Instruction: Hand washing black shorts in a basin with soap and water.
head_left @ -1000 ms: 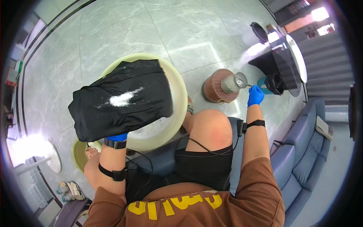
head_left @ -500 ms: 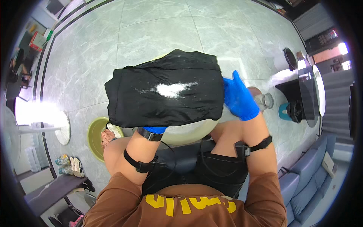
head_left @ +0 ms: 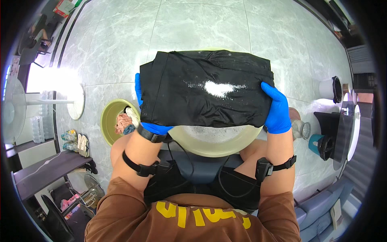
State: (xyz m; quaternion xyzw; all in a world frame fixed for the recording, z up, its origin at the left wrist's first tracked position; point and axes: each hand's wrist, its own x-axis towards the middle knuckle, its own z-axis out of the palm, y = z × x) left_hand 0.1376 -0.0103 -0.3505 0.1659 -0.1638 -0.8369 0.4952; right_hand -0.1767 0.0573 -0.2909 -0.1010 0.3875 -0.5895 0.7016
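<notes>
A folded black wet cloth [head_left: 201, 105], with a patch of white powder [head_left: 217, 88] on its top, is held level over a large pale green basin [head_left: 209, 149] of sudsy water. My left hand [head_left: 155, 127], in a blue glove, grips it at the left end, mostly hidden under the fabric. My right hand [head_left: 277, 109], also gloved in blue, clasps the right end with the thumb on top. Just left of the large basin, a smaller olive basin [head_left: 108, 135] holds pink, white and blue cloths [head_left: 125, 121].
Right of me stand a brown bucket with a metal container [head_left: 300, 128], a teal bin [head_left: 315, 143], a white bin [head_left: 327, 90], a glass-topped table [head_left: 343, 133] and a sofa [head_left: 318, 205]. Leftward are a standing fan [head_left: 16, 103], shoes [head_left: 82, 145] and a dark bench [head_left: 48, 169].
My right hand has left the metal container beside the bucket and moved inward to take hold of the cloth's right end. The cloth now lies more level, further to the right in view.
</notes>
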